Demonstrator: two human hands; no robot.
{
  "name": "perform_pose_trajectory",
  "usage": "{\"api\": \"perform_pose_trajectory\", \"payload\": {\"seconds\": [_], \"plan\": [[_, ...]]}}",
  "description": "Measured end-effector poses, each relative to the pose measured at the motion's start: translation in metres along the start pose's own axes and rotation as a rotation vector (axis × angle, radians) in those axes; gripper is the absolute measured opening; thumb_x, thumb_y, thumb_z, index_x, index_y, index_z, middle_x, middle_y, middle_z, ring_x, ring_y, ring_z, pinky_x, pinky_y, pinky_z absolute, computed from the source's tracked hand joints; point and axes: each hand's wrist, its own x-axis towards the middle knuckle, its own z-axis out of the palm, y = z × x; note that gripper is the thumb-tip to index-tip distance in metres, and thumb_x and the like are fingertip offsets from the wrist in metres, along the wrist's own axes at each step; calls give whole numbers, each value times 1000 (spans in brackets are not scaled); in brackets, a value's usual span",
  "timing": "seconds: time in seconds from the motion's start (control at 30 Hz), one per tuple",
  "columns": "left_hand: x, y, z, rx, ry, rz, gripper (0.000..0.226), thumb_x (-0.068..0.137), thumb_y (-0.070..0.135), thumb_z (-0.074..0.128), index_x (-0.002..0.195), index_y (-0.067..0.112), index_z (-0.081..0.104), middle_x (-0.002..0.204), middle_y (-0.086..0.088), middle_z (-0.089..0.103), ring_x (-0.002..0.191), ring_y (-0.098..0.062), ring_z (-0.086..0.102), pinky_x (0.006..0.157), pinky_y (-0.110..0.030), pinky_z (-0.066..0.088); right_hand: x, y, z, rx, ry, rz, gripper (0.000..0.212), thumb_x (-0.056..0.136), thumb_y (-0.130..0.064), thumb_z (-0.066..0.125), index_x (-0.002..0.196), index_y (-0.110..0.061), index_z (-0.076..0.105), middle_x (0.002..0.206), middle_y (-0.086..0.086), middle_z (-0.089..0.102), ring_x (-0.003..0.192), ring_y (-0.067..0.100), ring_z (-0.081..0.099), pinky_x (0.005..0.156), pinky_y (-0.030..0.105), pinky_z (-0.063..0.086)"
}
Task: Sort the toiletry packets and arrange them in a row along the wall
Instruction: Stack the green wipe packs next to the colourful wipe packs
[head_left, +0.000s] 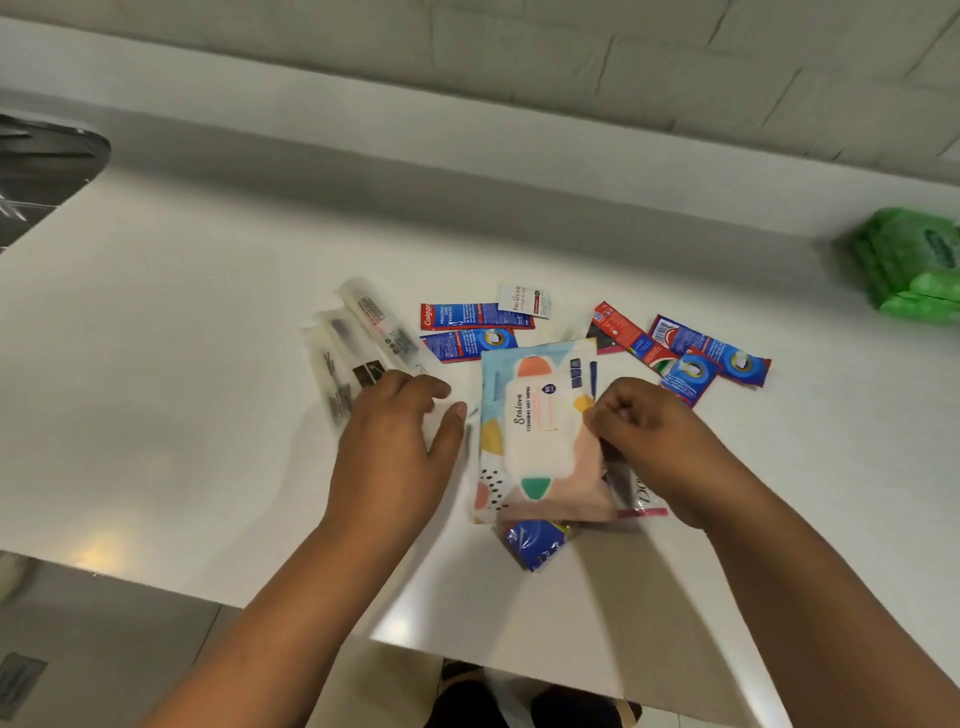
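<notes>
Mid-frame on the white desk (182, 338), the packets lie scattered around a wipes pack (540, 431). The left hand (395, 447) lies flat, fingers relaxed, on clear sachets (353, 348). The right hand (654, 441), fingers clenched, pinches the wipes pack's right edge. Green packs (914, 265) sit far right.

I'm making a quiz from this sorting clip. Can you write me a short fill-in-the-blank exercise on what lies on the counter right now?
1. The pastel patterned wet wipes pack lies between the person's two ____.
2. The stack of packs at the right edge of the white counter is ____ in colour.
3. The left hand rests on the clear plastic ____ sleeves.
4. The red and blue packet reading Colgate holds ____.

Missing words: hands; green; toothbrush; toothpaste
</notes>
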Motion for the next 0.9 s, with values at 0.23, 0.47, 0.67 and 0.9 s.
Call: {"api": "perform_pose_trajectory", "payload": {"seconds": [0.23, 0.47, 0.67, 0.9], "plan": [[-1, 60, 31, -136, -388, 4, 39, 92, 49, 50, 118, 20, 55, 98, 4, 64, 88, -14, 60, 80, -34, 51, -3, 34, -47, 284, 156, 45, 20, 94, -17, 58, 76, -10, 57, 86, 24, 65, 75, 28, 60, 80, 48, 54], [19, 127, 80, -795, -706, -359, 29, 93, 39, 57, 114, 19, 58, 111, -1, 71, 96, -16, 70, 89, -39, 56, -21, 62, -94, 486, 280, -4, 21, 96, -7, 52, 75, -7, 50, 72, 11, 58, 67, 23, 52, 68, 38, 47], [20, 186, 127, -1006, -832, -343, 25, 93, 21, 60, 118, 16, 59, 116, -3, 71, 101, -20, 70, 88, -36, 55, -39, 96, -145, 625, 409, 36, 21, 96, -11, 53, 76, -8, 48, 66, 2, 60, 54, 12, 48, 54, 25, 42], [9, 275, 182, -1061, -801, -348, 22, 92, 20, 62, 113, 14, 58, 108, -6, 73, 84, -18, 71, 67, -29, 56, -56, 146, -218, 809, 459, 87, 9, 93, -17, 61, 99, -13, 56, 88, 12, 70, 69, 21, 61, 62, 32, 51]]}}
